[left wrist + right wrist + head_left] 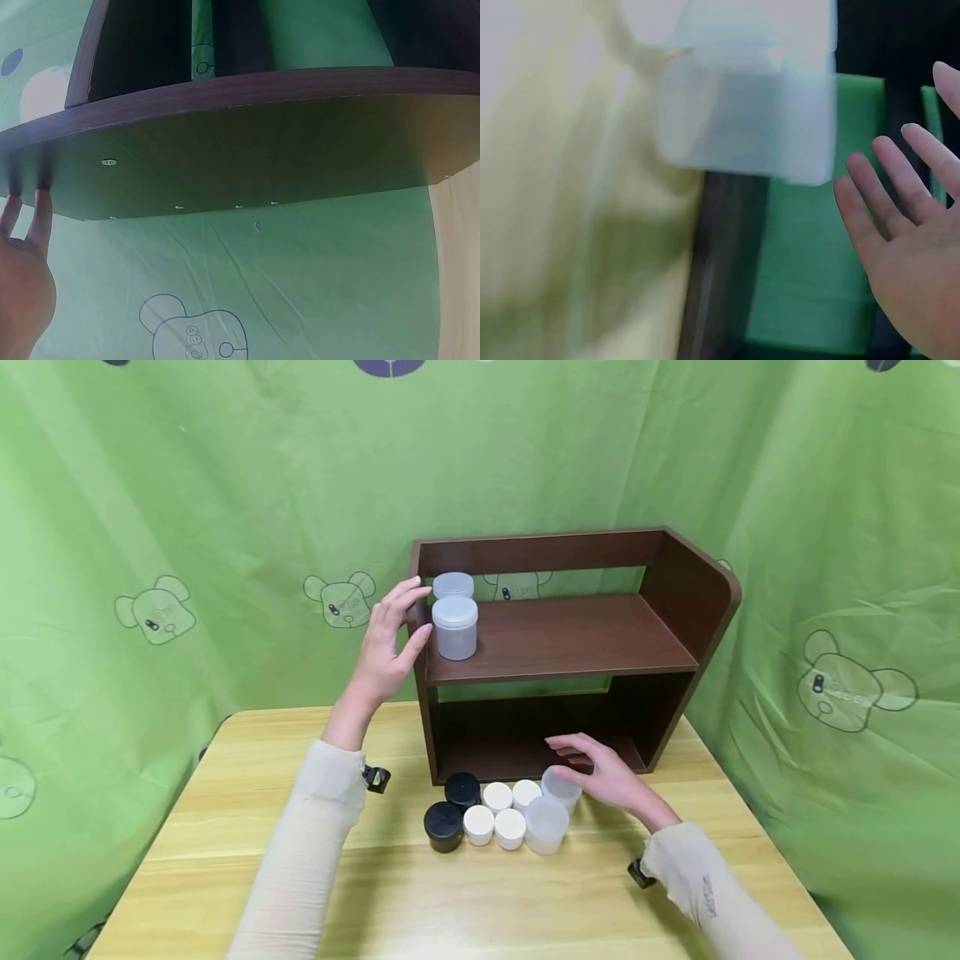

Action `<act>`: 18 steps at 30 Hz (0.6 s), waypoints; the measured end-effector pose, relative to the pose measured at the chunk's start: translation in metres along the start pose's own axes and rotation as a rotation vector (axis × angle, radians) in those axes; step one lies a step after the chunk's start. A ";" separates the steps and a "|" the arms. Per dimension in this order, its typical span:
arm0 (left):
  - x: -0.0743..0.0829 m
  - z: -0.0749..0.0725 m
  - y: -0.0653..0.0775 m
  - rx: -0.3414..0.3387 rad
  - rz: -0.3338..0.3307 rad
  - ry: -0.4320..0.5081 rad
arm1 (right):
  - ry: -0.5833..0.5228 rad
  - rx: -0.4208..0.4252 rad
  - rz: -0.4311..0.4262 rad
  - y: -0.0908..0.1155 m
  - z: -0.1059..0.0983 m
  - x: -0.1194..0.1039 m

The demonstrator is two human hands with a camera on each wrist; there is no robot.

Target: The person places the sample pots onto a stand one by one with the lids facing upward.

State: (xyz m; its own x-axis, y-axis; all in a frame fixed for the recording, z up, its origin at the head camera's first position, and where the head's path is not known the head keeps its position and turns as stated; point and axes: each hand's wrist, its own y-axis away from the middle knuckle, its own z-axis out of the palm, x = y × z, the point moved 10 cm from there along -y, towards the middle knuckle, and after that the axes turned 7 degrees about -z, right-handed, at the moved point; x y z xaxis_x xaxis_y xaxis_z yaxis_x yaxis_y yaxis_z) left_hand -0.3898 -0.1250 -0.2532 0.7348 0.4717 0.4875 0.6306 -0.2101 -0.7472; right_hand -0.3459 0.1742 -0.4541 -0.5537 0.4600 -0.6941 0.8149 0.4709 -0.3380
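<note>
Green curtain all round, pale wooden table below, brown shelf standing at the far side, and we're looking from the head view with twelve at the top! Eyes on the right hand: fingers well spread, palm bare in its own wrist view, nothing held. Just off its thumb, at nine o'clock, is the rear clear jar, with the front clear jar at eight; both upright, long axis vertical, and this is clearly the nearer hand. Over to the left hand, up by the shelf's left side: fingers apart, thumb out, no grip on anything, though whether a fingertip touches, I can't tell. Two shelf jars sit on the upper level, at two and three o'clock from it, one behind the other. Now the count: four clear jars altogether, two up, two down; four white pots in the middle of the table group; two black pots at its nine o'clock end.
</note>
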 end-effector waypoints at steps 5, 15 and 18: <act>-0.001 -0.001 0.000 0.011 0.007 0.003 | -0.018 -0.059 0.022 0.012 0.009 0.025; -0.001 0.001 0.000 -0.003 -0.002 -0.012 | -0.077 -0.139 0.023 0.025 0.019 0.049; -0.001 0.001 0.000 -0.004 -0.005 -0.010 | -0.092 -0.161 0.035 0.026 0.021 0.053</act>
State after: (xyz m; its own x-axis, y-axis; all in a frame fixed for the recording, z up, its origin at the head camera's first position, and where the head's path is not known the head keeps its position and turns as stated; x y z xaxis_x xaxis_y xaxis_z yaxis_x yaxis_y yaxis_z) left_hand -0.3908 -0.1244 -0.2539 0.7289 0.4812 0.4869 0.6354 -0.2108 -0.7429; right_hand -0.3503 0.1948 -0.5127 -0.5014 0.4110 -0.7614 0.7915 0.5733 -0.2118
